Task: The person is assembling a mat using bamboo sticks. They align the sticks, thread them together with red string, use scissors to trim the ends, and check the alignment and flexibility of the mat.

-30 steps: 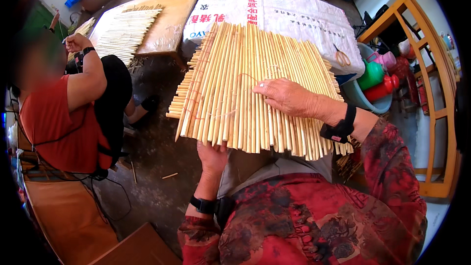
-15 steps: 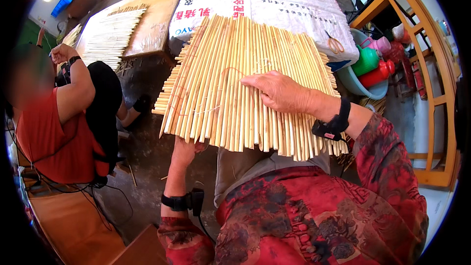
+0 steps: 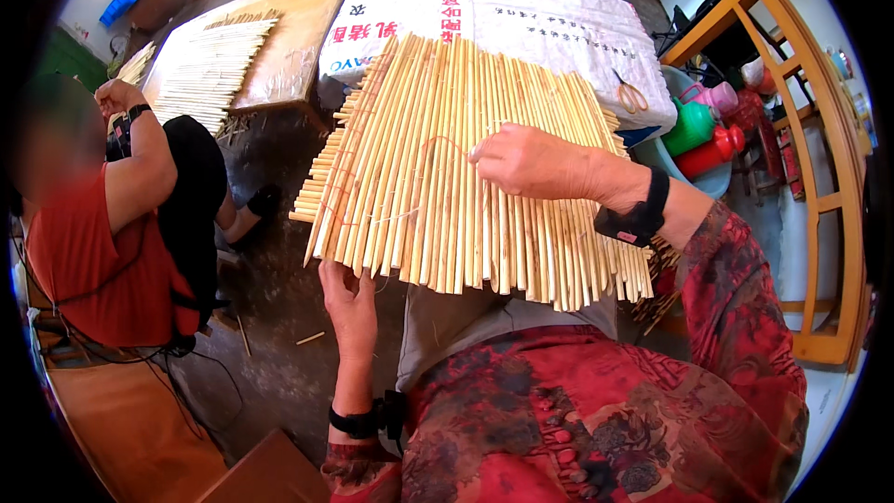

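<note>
A mat of pale, straight plant stalks (image 3: 466,205), laid side by side in overlapping layers, slopes from the table toward my lap. Above it, my right hand (image 3: 535,163) is closed in a pinch on a thin reddish thread (image 3: 445,139), which arcs over the stalks to the fingertips. Any needle there is too small to make out. My left hand (image 3: 351,309) grips the mat's near left edge, its fingertips partly hidden by the stalk ends. Another reddish line and a short white thread (image 3: 396,216) cross the mat's left part.
Scissors (image 3: 630,93) lie on the white sack cloth (image 3: 549,14) covering the table. A co-worker in red (image 3: 112,261) sits at left, beside another table with a second stalk mat (image 3: 209,65). At right are a basin (image 3: 712,182) with coloured jugs and a wooden frame (image 3: 833,196).
My left hand has come out from beneath the mat to its near left edge. My right hand has drawn its fingers together and shifted slightly right.
</note>
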